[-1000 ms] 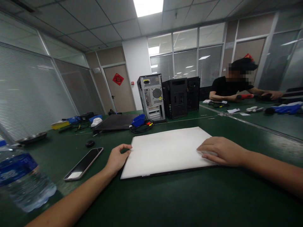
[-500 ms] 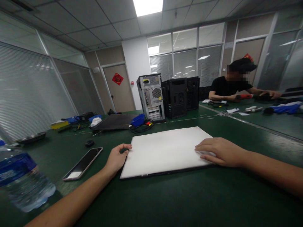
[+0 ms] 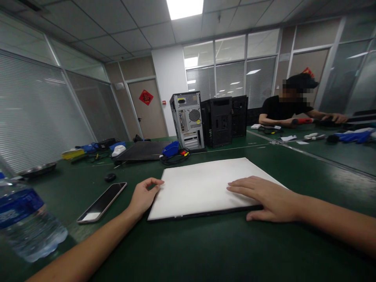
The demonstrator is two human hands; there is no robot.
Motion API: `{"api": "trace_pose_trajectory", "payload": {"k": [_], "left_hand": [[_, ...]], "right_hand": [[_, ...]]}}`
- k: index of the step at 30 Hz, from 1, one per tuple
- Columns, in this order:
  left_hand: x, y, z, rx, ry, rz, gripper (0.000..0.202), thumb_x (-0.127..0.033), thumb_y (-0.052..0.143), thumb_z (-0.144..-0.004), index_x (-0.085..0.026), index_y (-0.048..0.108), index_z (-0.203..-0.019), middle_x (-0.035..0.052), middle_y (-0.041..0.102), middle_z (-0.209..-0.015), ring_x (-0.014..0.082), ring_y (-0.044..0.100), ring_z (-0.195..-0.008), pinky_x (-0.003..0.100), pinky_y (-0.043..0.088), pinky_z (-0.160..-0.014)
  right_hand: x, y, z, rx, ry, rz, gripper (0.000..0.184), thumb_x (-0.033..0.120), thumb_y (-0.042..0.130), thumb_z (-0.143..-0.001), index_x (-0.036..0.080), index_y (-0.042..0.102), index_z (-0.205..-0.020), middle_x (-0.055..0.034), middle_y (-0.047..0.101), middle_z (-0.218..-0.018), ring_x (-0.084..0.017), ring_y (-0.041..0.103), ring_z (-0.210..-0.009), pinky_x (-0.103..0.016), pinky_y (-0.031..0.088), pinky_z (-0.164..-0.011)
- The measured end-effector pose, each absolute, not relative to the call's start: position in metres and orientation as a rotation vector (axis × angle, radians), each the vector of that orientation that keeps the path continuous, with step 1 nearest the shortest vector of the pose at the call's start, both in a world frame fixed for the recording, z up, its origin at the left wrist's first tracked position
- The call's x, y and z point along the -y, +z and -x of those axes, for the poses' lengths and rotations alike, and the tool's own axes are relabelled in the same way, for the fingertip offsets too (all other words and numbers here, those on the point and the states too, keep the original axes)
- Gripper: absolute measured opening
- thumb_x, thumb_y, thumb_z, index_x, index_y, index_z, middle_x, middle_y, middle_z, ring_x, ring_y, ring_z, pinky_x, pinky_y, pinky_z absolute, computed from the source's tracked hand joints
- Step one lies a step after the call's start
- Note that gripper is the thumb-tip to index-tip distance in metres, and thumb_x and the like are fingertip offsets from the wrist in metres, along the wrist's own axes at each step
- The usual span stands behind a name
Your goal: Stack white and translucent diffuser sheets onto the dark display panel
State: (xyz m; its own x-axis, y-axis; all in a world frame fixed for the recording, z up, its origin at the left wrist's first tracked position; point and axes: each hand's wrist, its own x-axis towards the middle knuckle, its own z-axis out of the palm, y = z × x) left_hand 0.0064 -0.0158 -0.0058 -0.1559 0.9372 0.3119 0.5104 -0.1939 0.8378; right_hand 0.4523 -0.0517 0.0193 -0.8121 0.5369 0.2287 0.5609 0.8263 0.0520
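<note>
A white flat panel [image 3: 199, 192] with a thin dark edge lies on the green table in front of me. At its left edge, my left hand [image 3: 145, 194] has its fingers bent, with the thumb and fingertips gripping the rim. My right hand [image 3: 266, 196] spreads over the right part of the panel with straight fingers. Its thumb points out past the near edge, and the palm hides the panel's near right corner.
To the left are a phone [image 3: 102, 203], a round black object [image 3: 110, 177] and a water bottle [image 3: 26, 219]. Behind the panel stand a silver computer case [image 3: 188, 121] and black cases [image 3: 220, 121]. A co-worker [image 3: 273, 111] with a red-handled tool sits at the far right.
My right hand has slid left and nearer to me over the panel; its thumb has moved off the surface past the near edge. My left hand stays at the left edge.
</note>
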Motion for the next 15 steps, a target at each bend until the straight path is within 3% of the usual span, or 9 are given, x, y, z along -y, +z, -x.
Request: {"api": "trace_pose_trajectory", "payload": {"k": [5,11,15], "left_hand": [[0.013,-0.007,-0.004,-1.574,1.44,-1.585,0.025,-0.039,0.071,-0.067,-0.018,0.07,-0.082,0.009,0.075,-0.108,0.0248,0.066,-0.093,0.034,0.046,-0.08],[0.017,0.0,-0.007,-1.577,1.45,-1.527,0.033,-0.042,0.073,-0.065,-0.017,0.072,-0.087,0.0092,0.074,-0.106,0.0221,0.064,-0.084,0.029,0.045,-0.068],[0.019,0.006,-0.011,-1.596,1.441,-1.516,0.03,-0.039,0.07,-0.064,-0.017,0.073,-0.085,0.0084,0.075,-0.105,0.0216,0.063,-0.084,0.028,0.045,-0.068]], "right_hand": [[0.05,0.016,-0.451,2.768,-0.359,0.805,0.071,0.052,0.057,-0.093,0.025,0.033,-0.154,-0.0109,0.051,-0.146,-0.028,0.054,-0.126,-0.048,0.045,-0.103],[0.053,0.013,-0.444,2.7,-0.865,0.461,0.036,0.027,0.05,-0.097,0.015,0.059,-0.13,-0.0107,0.067,-0.123,-0.023,0.064,-0.103,-0.041,0.051,-0.084],[0.056,0.015,-0.444,2.589,-1.073,0.452,0.037,0.017,0.047,-0.097,0.011,0.057,-0.132,-0.0128,0.068,-0.12,-0.023,0.065,-0.101,-0.038,0.053,-0.081]]}}
